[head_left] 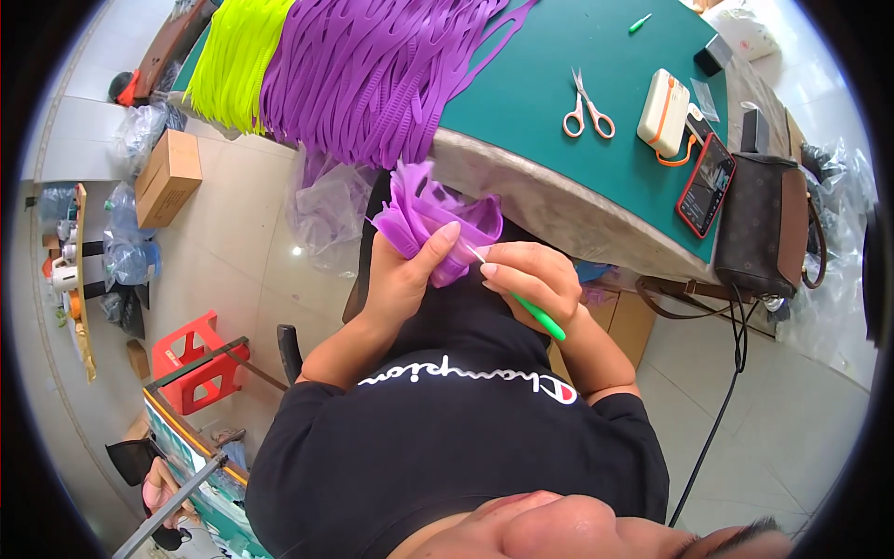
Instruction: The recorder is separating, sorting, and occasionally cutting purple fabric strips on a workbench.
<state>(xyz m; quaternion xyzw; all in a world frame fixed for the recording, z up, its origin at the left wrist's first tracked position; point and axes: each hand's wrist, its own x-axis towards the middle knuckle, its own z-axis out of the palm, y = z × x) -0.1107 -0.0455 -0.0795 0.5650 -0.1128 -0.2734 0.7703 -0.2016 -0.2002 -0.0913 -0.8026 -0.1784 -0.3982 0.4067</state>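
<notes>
My left hand (408,272) is closed round a bunched purple rubbery piece (421,207), its thumb pressed on top. The piece is folded, with a wide loop on its right side; the folds hide its full shape. In my right hand (540,277) is a slim green-handled tool (540,317) with a thin pale tip, gripped between thumb and fingers. That tip meets the purple piece beside my left thumb; its exact shape is too small to tell. Both hands are above my lap, just off the table's front edge.
On the green-topped table (521,112) lie heaped purple rubbery straps (354,74), yellow-green straps (237,61), scissors (587,110), a cream case (664,114), a phone (706,186) and another small green tool (640,23). A brown bag (759,224) sits at the right. Red stool (197,361) stands left.
</notes>
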